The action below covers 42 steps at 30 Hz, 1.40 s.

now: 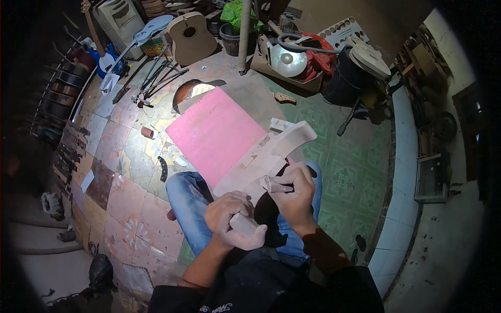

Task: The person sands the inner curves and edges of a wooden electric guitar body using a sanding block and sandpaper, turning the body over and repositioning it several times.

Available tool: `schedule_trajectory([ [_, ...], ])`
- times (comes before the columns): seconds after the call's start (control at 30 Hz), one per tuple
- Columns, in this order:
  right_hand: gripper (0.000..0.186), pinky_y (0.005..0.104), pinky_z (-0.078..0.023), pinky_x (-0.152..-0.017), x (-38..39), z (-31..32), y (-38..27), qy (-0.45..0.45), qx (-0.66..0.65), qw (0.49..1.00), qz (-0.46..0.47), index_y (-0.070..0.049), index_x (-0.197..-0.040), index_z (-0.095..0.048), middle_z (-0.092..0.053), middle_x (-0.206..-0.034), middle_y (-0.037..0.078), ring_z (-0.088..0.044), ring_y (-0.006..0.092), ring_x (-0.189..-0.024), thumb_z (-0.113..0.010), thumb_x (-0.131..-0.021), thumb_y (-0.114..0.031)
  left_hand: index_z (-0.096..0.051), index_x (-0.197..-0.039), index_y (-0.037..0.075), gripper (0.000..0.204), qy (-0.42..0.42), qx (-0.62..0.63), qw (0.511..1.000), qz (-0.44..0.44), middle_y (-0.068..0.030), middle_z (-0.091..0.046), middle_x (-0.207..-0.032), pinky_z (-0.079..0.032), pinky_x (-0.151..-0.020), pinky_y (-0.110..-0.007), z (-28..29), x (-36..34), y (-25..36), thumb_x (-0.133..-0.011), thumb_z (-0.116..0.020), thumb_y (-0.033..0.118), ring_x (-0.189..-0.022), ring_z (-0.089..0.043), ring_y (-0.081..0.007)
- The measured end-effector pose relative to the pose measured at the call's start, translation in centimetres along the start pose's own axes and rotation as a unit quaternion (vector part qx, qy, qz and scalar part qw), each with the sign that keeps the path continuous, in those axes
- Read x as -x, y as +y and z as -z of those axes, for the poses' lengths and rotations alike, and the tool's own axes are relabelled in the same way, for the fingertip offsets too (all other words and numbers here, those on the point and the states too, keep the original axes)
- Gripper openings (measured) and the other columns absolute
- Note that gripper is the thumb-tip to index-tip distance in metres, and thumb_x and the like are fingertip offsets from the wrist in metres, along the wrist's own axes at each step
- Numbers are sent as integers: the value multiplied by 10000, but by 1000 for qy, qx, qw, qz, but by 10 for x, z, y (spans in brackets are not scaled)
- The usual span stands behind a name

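Note:
A pale, dusty electric guitar body [242, 166] with cut-out cavities lies across my lap, against a pink board [216, 133]. My left hand [233, 216] is closed round a small light grey block [243, 225] at the body's near edge. Close by, my right hand [295, 192] pinches a small, pale folded piece [269, 183], possibly sandpaper, beside the body's curved edge. Fine dust whitens the fingers of both hands. Whether the right fingers also touch the wood cannot be made out.
Beyond the board lie a sunburst guitar body [186, 94] and a headstock-shaped wooden piece [284, 98]. A brown cylinder [147, 132] sits on the tiles to the left. Farther off stand an acoustic guitar body [192, 39], a cardboard box [263, 65] and a black bucket [339, 78].

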State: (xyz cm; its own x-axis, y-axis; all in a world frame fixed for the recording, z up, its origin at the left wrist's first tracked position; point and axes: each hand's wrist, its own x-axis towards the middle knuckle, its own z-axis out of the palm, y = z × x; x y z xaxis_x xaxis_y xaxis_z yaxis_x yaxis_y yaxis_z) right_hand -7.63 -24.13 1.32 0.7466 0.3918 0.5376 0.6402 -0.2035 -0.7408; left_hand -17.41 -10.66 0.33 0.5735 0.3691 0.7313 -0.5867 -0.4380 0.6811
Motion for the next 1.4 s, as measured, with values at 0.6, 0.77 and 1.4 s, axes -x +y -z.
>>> schedule_trajectory([
  [0.6,253,366,-437,-633,-3,-13,-6,17,1,999,-51,1,-833,-580,-513,-822,119,-537,275,-711,-824,-765,-16,-508,-783,52,366,3,-14,999,42,-77,-580,-649,-578,-668,-380,5,-4,-4,-728,-818,238,-596,-630,-228],
  [0.77,249,366,-437,-635,-13,-12,-9,4,8,996,-88,2,-832,-587,-507,-823,118,-528,271,-709,-826,-771,-29,-507,-802,46,384,-19,-30,999,15,-87,-586,-660,-582,-690,-400,1,-3,-2,-747,-814,270,-607,-633,-232],
  [1.4,246,356,-448,-617,0,-6,-1,32,12,996,-80,-9,-833,-587,-510,-835,110,-549,262,-734,-826,-781,-39,-526,-748,51,302,3,-17,1000,9,-70,-573,-651,-593,-655,-385,-6,-5,0,-681,-799,163,-588,-631,-239],
])
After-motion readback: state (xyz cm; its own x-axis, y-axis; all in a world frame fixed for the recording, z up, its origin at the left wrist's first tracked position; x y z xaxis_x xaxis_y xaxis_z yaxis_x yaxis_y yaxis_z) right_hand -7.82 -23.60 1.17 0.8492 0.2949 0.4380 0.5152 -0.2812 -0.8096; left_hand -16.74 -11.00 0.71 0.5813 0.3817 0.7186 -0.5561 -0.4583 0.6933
